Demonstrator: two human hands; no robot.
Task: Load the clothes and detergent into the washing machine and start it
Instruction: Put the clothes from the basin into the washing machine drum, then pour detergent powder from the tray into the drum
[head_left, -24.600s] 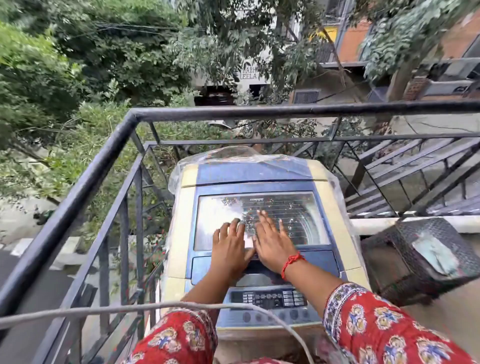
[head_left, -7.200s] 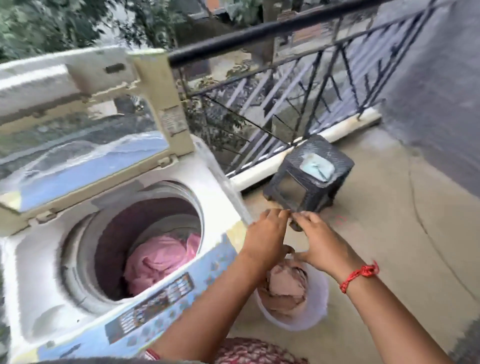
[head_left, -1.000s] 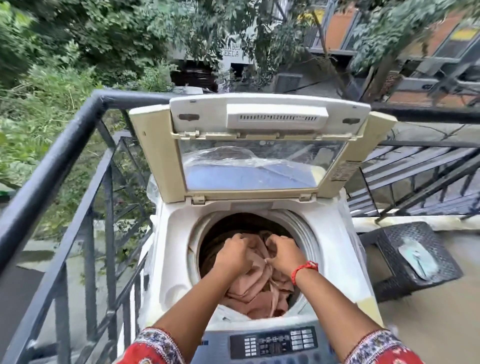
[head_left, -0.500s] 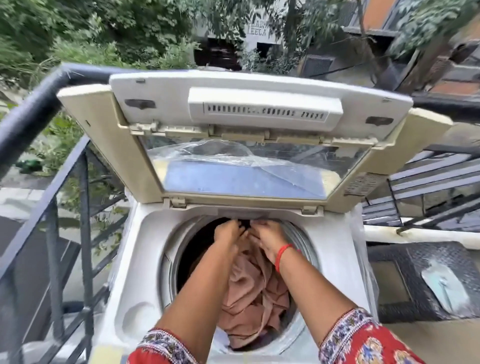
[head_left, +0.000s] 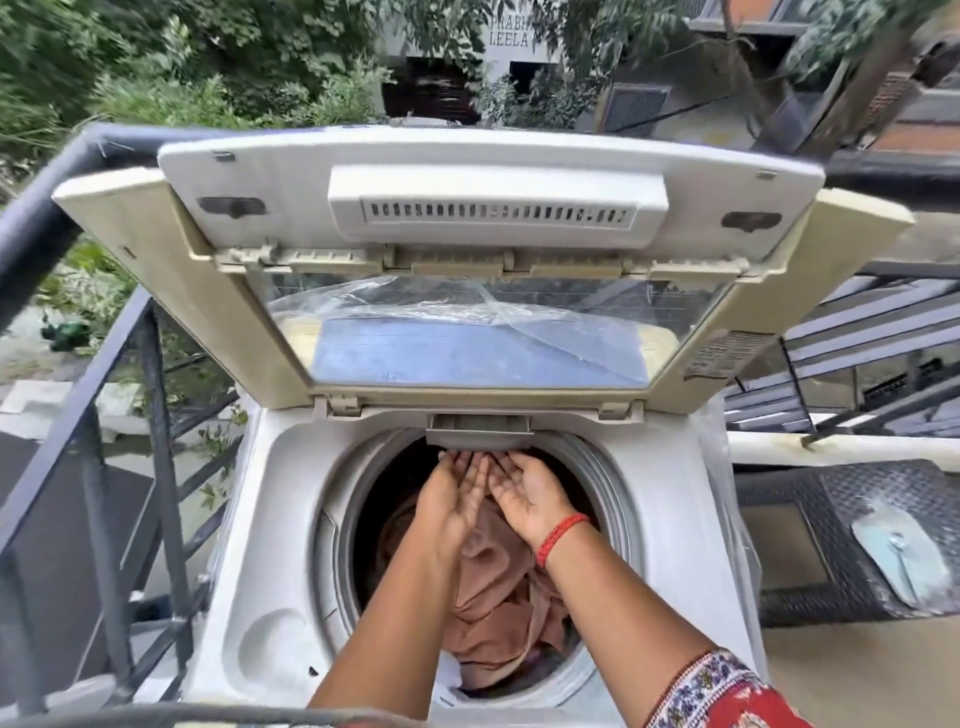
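Head view: lid (head_left: 483, 291) upright, long axis sideways

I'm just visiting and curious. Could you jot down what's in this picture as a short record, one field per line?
Place: balcony with a dark metal railing, trees beyond
Machine: top-loading washing machine, lid raised
Drum contents: pinkish-brown clothes piled inside
Left hand: palm up, fingertips under the grey drawer at the drum's back rim
Right hand: palm up beside the left, red thread on the wrist
Holding anything: nothing visible in either hand
Beside machine: dark woven stool with a pale packet on top
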